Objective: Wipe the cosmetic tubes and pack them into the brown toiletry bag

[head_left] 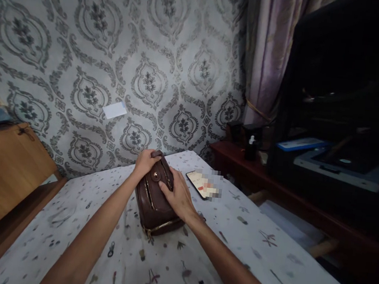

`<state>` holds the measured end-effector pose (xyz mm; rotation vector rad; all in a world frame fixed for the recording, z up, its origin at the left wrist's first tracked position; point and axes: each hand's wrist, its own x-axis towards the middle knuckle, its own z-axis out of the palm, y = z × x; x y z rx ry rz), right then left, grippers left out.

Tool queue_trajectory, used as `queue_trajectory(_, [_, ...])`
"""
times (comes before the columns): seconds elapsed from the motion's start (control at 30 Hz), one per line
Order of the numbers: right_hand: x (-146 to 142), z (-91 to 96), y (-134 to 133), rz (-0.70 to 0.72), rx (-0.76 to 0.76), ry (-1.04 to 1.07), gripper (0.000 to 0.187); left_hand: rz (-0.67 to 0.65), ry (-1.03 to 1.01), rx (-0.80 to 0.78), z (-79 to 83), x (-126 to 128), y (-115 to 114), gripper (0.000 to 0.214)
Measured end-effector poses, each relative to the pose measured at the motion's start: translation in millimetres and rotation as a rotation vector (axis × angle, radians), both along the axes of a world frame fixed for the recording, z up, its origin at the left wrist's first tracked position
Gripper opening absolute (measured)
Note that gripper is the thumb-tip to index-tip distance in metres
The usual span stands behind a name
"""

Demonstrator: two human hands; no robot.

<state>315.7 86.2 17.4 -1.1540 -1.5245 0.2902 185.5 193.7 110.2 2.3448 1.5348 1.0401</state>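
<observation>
A dark brown leather handbag with gold zippers and a round clasp lies on the patterned white cloth before me. My left hand is closed at its far end, next to the short strap, with the thumb on top. From the right, my right hand grips the bag's side, its thumb across the top face and its other fingers over the edge, partly hidden. The bag's zippers look shut from here. Just right of my right hand lies a phone with a lit screen, partly blurred out.
A wooden board borders the cloth on the left. To the right runs a dark red shelf carrying a small dropper bottle, beside a large dark screen. The patterned wall stands behind, with a white card on it.
</observation>
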Motion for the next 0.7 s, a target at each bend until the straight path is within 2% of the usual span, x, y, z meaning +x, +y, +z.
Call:
queue_trajectory(0.2, [-6.8, -14.7, -6.0, -0.053, 0.100, 0.000, 0.053, 0.011, -0.038, 0.003, 4.0, 3.2, 1.5, 0.020])
queue_trajectory(0.5, [-7.2, -9.5, -8.8, -0.086, 0.072, -0.070, 0.050, -0.026, -0.242, -0.095, -6.6, -0.9, 11.6, 0.027])
queue_trajectory(0.7, [-6.3, -5.3, -12.1, -0.088, 0.036, -0.099, 0.049, -0.121, -0.391, -0.200, -8.1, -1.2, 3.8, 0.029])
